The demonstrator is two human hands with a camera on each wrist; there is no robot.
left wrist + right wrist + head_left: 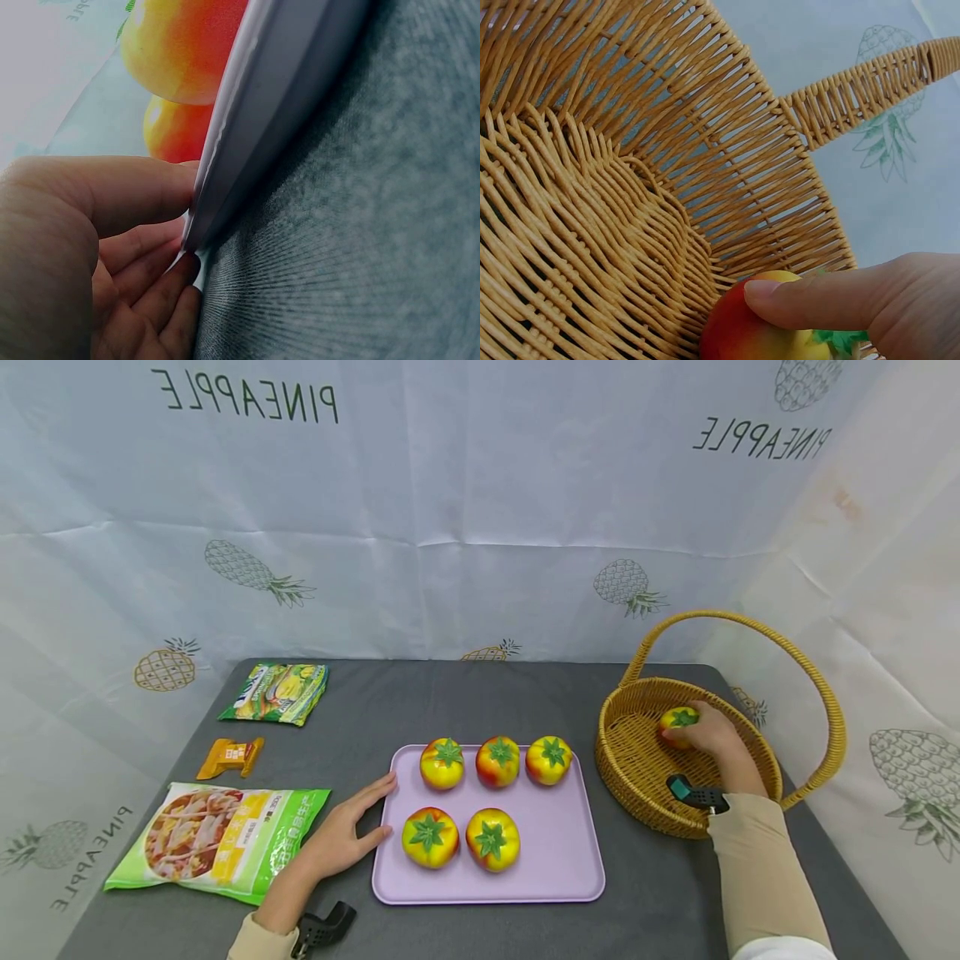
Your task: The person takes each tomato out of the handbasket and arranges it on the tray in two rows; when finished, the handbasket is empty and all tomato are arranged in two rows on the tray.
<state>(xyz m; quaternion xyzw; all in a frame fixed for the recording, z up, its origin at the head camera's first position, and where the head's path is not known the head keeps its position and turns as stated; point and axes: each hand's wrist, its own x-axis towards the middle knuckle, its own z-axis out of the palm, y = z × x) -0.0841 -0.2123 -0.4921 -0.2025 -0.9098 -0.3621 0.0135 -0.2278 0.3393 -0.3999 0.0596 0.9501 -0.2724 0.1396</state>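
Inside the wicker basket at the right, my right hand grips a red and yellow persimmon with a green leafy cap. The right wrist view shows the thumb pressed on this persimmon, low by the woven wall; the other fingers are hidden there. My left hand, its fingers fairly straight, touches the left rim of a lilac tray. Thumb and fingertips meet the tray's edge in the left wrist view. On the tray sit several similar persimmons, three of them in the back row.
Left of the tray lie a large green and white food bag, a small orange packet and a green and yellow packet on the grey tabletop. The basket's tall handle arches up at the right. A pineapple-print cloth hangs behind.
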